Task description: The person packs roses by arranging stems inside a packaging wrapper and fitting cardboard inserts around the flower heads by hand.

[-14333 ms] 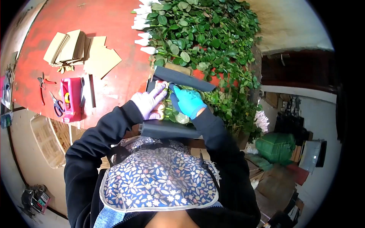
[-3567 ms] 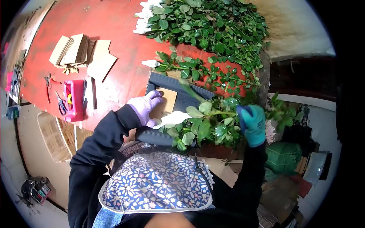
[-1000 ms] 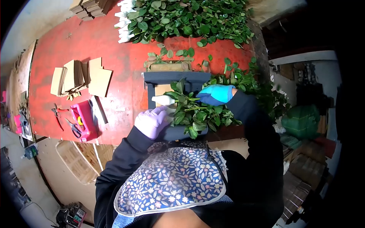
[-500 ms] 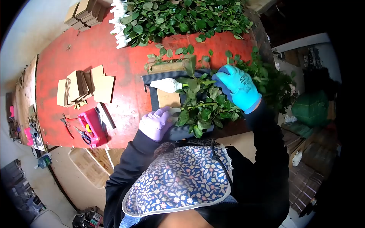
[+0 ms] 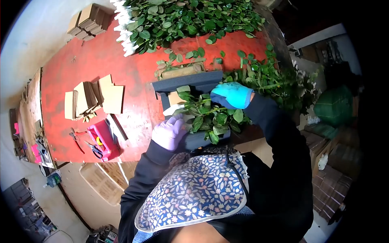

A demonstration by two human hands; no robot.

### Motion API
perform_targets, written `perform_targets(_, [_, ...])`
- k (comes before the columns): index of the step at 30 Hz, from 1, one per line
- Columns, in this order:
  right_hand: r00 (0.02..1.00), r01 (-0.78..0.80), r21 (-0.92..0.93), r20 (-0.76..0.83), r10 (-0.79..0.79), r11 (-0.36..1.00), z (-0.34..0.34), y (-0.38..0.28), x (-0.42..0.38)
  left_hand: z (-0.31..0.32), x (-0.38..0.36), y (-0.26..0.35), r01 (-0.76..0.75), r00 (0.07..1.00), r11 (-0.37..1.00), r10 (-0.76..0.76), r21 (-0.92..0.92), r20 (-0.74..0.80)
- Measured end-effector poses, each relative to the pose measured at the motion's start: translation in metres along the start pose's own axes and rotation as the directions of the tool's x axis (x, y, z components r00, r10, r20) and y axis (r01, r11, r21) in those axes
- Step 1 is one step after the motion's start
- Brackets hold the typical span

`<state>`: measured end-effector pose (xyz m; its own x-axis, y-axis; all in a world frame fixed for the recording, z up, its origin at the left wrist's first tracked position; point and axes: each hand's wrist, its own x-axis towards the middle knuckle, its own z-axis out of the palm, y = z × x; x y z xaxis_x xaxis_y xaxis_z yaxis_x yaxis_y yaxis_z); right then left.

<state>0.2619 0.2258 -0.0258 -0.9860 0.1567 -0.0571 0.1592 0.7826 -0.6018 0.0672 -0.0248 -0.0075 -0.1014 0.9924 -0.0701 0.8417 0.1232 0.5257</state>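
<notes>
My left hand point(image 5: 168, 133), in a lavender glove, is closed at the white-sleeved heads of leafy flower stems, its fingertips partly hidden. A white sleeved flower head point(image 5: 173, 109) lies just above its fingers. My right hand point(image 5: 233, 95), in a bright blue glove with dark palm, is closed round the leafy flower stems point(image 5: 210, 111) further right. The stems lie across a dark ribbed stand point(image 5: 188, 81) with a cardboard piece point(image 5: 174, 98) on it, over the red table.
Leafy stems with white-sleeved heads point(image 5: 194, 22) are piled at the back. More loose stems point(image 5: 275, 83) lie right. Cardboard pieces point(image 5: 113, 99), a pink holder point(image 5: 103, 139), scissors point(image 5: 94, 150) and red-handled pliers point(image 5: 77, 139) are on the left. Stacked cardboard point(image 5: 91, 18) stands at the back left.
My right hand has moved left and slightly down, bringing the upper white-sleeved flower down beside the other stems at my left hand. My left hand has barely shifted.
</notes>
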Motion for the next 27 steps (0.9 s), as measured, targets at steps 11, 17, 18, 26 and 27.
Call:
perform_targets(11, [0.988, -0.156, 0.043, 0.002, 0.156, 0.987, -0.023, 0.003, -0.031, 0.0, 0.003, -0.005, -0.078, 0.995, 0.995, 0.074, -0.062, -0.067])
perform_targets(17, [0.995, -0.094, 0.078, -0.016, 0.095, 0.993, 0.011, 0.007, -0.018, -0.005, 0.004, -0.001, -0.028, 0.999, 0.999, 0.027, -0.027, -0.026])
perform_targets(18, [0.995, -0.1, 0.055, 0.003, 0.1, 0.994, 0.011, 0.007, -0.017, -0.004, 0.004, -0.001, -0.033, 0.999, 0.999, 0.032, -0.023, -0.031])
perform_targets(26, [0.996, -0.023, 0.03, -0.089, 0.026, 0.999, 0.009, -0.006, -0.014, -0.002, 0.005, -0.005, -0.06, 0.998, 0.996, 0.058, -0.068, -0.02])
perform_targets(27, [0.997, -0.022, -0.003, -0.069, 0.022, 1.0, 0.007, -0.007, -0.013, -0.002, 0.005, -0.005, -0.068, 0.997, 0.995, 0.066, -0.073, -0.033])
